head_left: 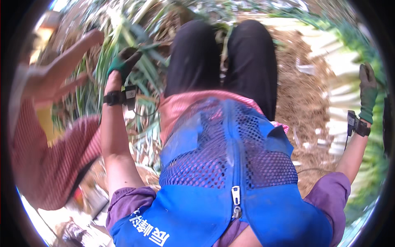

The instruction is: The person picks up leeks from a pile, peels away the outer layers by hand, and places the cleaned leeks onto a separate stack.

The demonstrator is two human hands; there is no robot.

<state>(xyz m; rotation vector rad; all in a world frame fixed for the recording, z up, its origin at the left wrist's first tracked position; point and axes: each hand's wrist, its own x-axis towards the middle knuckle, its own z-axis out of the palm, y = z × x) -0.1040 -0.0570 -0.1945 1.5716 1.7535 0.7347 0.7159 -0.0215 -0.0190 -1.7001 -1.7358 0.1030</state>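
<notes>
One blue vest (236, 164) takes up the lower middle of the frame, worn over clothing with purple sleeves. Loose leek-like stalks (150, 68) lie in a tangled heap across the upper left, probably left unsorted so that they stay within easy reach. At the left edge sits a co-worker in pink stripes (49, 164), one bare forearm over the same heap, which suggests that it is shared. Along the right edge runs a row of stalks (341, 78), white ends toward the middle and green tops outward, seemingly aligned so that the ends stay even. Dry brown litter (306, 115) separates row from heap, beside two dark-trousered knees (252, 57) at upper centre.

The left hand (125, 61), gloved, is at the heap with its fingers bent; the right hand (368, 88), also gloved, is over the row's green side, fingers stretched and close together. Blur hides whether either grips a stalk, so I cannot tell. Black devices (130, 95) are strapped at both wrists, presumably there to leave the fingers free.
</notes>
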